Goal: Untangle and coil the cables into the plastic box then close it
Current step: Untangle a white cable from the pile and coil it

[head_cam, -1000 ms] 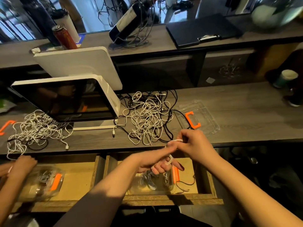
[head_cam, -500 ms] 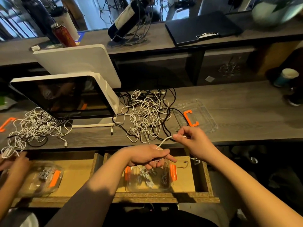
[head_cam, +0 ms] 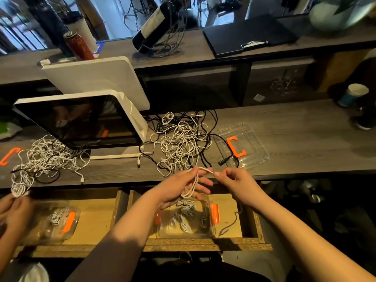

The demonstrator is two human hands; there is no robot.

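Both hands are held over the open drawer [head_cam: 234, 202], just below the counter [head_cam: 295, 139] edge. The left hand [head_cam: 181, 188] is spread palm-up, fingers loosely extended, with loops of a white cable [head_cam: 192, 186] draped around them. The right hand [head_cam: 236, 181] is curled, thumb and forefinger pinching the same cable's end near the left fingertips. On the counter, a tangled pile of white and black cables [head_cam: 181, 143] is seen beside a white monitor [head_cam: 81, 119]; the clear lid [head_cam: 252, 147] with orange handle lies just right of the pile. The plastic box [head_cam: 185, 220], holding some coiled cables, sits in the drawer beneath the left hand.
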